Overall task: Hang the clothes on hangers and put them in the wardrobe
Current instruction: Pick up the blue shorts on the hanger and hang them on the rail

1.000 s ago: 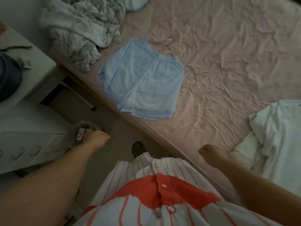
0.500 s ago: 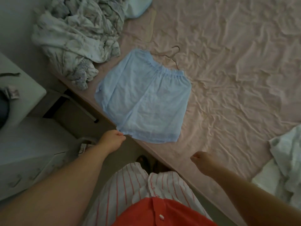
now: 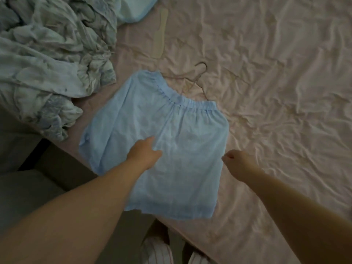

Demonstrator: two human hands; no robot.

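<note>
while our left hand point(image 3: 144, 153) lies over the middle of the blue shorts point(image 3: 171, 141), its fingers reach forward fairly straight and hold nothing; whether they press the cloth or hang just above it, we cannot tell. our right hand point(image 3: 239, 163) is at the right edge of the shorts, fingers curled into a loose fist, and we cannot tell whether they pinch the hem or hold nothing at all. the shorts lie spread flat on the pink sheet point(image 3: 276, 73) between and ahead of our hands, the gathered waistband on the far side, the leg hems toward us and reaching the near edge of the bed. just beyond the waistband, ahead of our right hand, a thin wire hanger point(image 3: 198, 77) lies on the sheet, its hook pointing away from us and part of its frame touching or slipping under the waistband. far ahead of our left hand and off to its left, a crumpled blanket point(image 3: 47, 60) is heaped at the bed's corner. below our arms we see striped trouser legs point(image 3: 158, 252) over the floor.
</note>
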